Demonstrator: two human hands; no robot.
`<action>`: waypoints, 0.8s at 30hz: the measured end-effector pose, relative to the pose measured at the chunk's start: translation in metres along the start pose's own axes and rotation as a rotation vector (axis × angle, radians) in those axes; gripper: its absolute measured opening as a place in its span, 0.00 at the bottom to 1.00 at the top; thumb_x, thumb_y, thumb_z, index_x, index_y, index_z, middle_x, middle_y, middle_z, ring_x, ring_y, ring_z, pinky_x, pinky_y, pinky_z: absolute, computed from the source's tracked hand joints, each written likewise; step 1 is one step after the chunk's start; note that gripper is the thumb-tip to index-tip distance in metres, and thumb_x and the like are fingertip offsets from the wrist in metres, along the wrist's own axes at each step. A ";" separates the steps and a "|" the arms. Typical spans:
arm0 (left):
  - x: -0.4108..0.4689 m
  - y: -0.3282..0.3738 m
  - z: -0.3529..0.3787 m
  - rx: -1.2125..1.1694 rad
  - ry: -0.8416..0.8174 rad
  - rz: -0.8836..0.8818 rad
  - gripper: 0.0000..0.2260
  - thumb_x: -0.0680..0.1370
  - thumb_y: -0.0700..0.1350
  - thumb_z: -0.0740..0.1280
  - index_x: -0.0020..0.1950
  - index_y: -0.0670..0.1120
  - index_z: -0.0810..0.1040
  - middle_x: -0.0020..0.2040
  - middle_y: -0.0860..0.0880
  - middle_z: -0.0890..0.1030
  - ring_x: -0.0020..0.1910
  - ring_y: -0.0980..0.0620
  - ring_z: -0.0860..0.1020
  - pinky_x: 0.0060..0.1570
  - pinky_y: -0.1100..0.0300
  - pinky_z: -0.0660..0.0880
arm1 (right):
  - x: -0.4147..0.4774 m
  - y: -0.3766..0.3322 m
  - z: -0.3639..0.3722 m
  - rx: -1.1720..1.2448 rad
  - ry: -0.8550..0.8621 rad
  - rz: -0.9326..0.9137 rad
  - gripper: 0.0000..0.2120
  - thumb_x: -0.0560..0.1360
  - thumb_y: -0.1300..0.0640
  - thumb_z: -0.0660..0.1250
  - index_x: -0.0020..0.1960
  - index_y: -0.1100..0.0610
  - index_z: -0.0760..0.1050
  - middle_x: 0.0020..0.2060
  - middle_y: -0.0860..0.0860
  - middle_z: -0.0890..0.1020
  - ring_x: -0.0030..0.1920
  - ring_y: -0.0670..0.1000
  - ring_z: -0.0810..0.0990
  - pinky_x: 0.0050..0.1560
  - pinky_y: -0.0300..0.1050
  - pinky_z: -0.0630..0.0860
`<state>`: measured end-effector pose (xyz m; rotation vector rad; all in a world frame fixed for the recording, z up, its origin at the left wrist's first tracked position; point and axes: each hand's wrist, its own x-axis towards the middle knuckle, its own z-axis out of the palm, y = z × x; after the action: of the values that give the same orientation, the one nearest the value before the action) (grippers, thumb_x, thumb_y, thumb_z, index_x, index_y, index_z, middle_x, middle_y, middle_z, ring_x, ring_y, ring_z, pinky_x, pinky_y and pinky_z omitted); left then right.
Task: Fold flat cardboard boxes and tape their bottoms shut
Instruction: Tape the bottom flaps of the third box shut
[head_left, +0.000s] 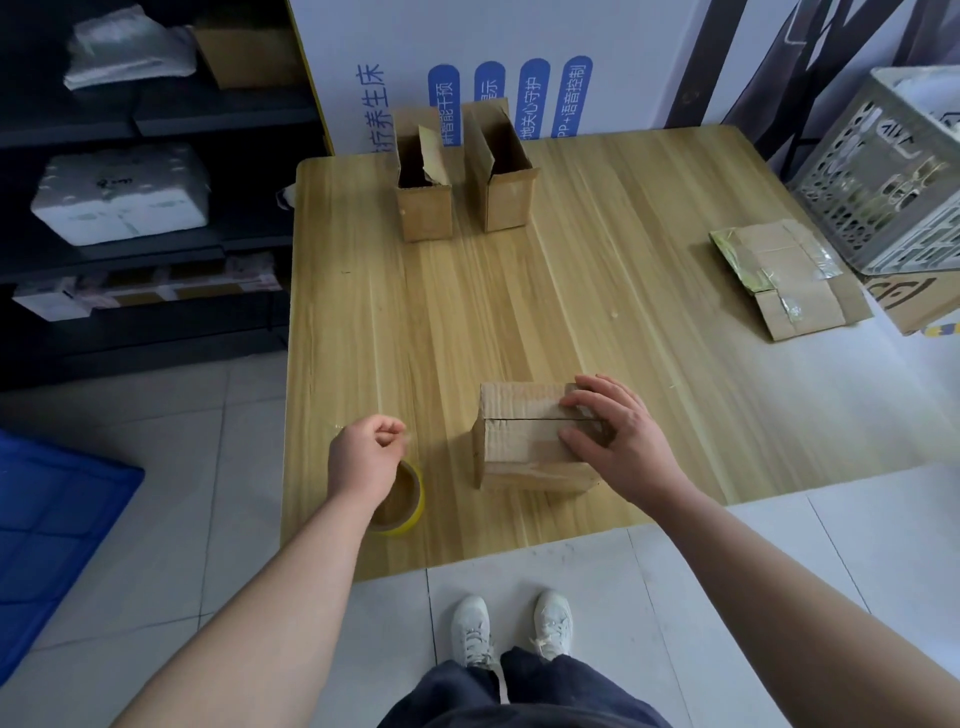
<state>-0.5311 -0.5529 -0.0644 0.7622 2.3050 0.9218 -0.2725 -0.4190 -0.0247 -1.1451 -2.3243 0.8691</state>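
A small cardboard box (524, 441) stands bottom-up near the table's front edge, its two flaps folded shut with a seam across the top. My right hand (613, 431) rests on the box's right end, its fingers spread and pressing the flaps down. To the left, my left hand (366, 457) hovers with fingers curled, thumb and forefinger pinching what looks like a thin clear tape end. Just under its wrist lies a yellow-rimmed tape roll (402, 506), partly hidden by the hand.
Two folded boxes (423, 208) (506, 200) stand open-topped at the back of the wooden table (571, 291). Flat taped cardboard (784, 275) lies at the right edge beside a white plastic crate (883, 176). Dark shelves stand left, and a blue bin (47, 535) sits on the floor.
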 end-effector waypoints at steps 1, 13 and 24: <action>0.005 0.002 0.004 0.042 0.001 0.012 0.03 0.74 0.42 0.73 0.42 0.50 0.82 0.38 0.56 0.81 0.41 0.53 0.80 0.41 0.60 0.74 | 0.000 0.000 0.000 -0.004 0.003 -0.006 0.14 0.72 0.55 0.73 0.57 0.53 0.80 0.63 0.43 0.74 0.70 0.48 0.66 0.69 0.43 0.61; 0.043 -0.001 0.047 0.479 -0.163 0.022 0.09 0.81 0.46 0.62 0.49 0.51 0.83 0.51 0.50 0.83 0.49 0.47 0.79 0.43 0.58 0.72 | -0.002 0.003 0.003 -0.014 0.033 -0.020 0.14 0.73 0.54 0.73 0.58 0.53 0.79 0.63 0.41 0.72 0.69 0.41 0.63 0.71 0.39 0.58; 0.060 -0.002 0.046 0.365 -0.181 0.012 0.07 0.76 0.42 0.65 0.47 0.50 0.82 0.48 0.53 0.82 0.48 0.49 0.79 0.44 0.59 0.74 | -0.001 0.005 0.004 0.017 0.025 0.006 0.15 0.72 0.52 0.72 0.57 0.52 0.79 0.64 0.44 0.74 0.70 0.43 0.64 0.69 0.30 0.56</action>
<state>-0.5431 -0.4939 -0.1102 0.9653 2.3336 0.4171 -0.2714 -0.4190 -0.0310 -1.1500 -2.2902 0.8697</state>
